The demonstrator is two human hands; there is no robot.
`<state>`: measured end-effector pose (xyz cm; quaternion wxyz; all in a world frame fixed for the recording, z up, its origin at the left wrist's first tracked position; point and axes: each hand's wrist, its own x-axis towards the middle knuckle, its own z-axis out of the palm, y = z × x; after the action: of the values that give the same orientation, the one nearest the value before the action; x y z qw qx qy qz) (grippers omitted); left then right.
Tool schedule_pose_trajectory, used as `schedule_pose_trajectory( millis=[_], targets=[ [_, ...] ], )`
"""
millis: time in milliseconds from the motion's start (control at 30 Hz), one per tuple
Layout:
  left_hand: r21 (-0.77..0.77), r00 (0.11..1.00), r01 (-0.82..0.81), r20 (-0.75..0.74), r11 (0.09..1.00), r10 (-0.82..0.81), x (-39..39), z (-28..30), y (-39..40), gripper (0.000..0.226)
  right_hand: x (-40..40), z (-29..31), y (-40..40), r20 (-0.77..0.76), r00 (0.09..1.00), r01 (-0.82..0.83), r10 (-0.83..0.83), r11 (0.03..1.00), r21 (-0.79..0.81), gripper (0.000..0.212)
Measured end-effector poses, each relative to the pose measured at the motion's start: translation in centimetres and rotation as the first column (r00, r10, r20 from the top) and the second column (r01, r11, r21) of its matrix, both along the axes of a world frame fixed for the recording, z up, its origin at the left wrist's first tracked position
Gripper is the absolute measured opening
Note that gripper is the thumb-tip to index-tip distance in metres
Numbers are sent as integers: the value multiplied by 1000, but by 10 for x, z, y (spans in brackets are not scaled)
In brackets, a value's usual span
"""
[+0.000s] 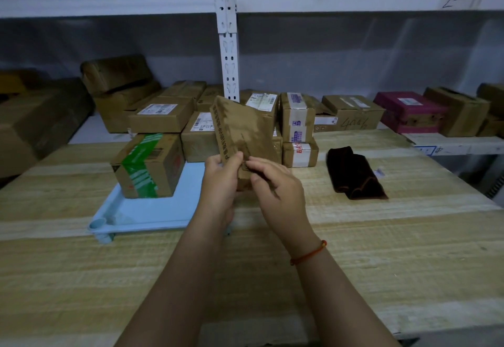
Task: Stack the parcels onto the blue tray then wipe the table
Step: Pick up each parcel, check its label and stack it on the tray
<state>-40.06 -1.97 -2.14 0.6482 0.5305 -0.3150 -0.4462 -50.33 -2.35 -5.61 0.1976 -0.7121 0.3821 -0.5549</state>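
Note:
A flat brown parcel (241, 131) is held upright above the table's middle, gripped at its lower edge by my left hand (221, 180) and my right hand (275, 188). The blue tray (152, 210) lies left of my hands. A cardboard box with green tape (148, 165) stands on the tray's far left part. Several more parcels wait at the table's back: a brown box (199, 142) behind the held parcel, a small box with red lettering (300, 154) and a taller taped box (297, 121) on top of it. A dark brown cloth (354, 173) lies folded to the right.
White metal shelving (229, 46) runs behind the wooden table (272, 264), loaded with more cardboard boxes and a magenta box (409, 110) at the right. A large brown carton (41, 117) stands at the far left. The table's right edge drops off near the shelf.

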Motion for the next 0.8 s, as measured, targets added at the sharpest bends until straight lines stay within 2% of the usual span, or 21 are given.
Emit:
schedule_pose_trajectory(
  millis=[100, 200, 267, 333, 467, 667, 800],
  targets=[
    [-18, 995, -11, -97, 1000, 10, 2, 0, 0, 22, -3, 3, 0, 62, 991, 117, -121, 991, 62, 33],
    [-15, 977, -33, -211, 999, 29, 6, 0, 0, 18, -8, 4, -2, 83, 943, 296, -323, 925, 237, 42],
    [-6, 950, -36, -309, 999, 32, 9, -2, -1, 20, -11, 6, -3, 149, 951, 191, -269, 897, 398, 57],
    [20, 923, -30, -384, 999, 35, 13, -6, -2, 21, -11, 9, 1, 239, 959, 27, -152, 888, 458, 65],
    [72, 891, 23, -454, 997, 13, 17, -19, -5, 30, -1, 12, 7, 188, 978, 10, -85, 929, 369, 44],
    [82, 895, 48, -446, 995, -7, 24, -22, -2, 33, 12, 11, 8, 92, 988, 90, -122, 951, 297, 59],
    [75, 912, 31, -410, 997, 3, 28, -16, -1, 30, 14, 14, 7, 101, 989, 80, -112, 957, 279, 49]
  ],
)
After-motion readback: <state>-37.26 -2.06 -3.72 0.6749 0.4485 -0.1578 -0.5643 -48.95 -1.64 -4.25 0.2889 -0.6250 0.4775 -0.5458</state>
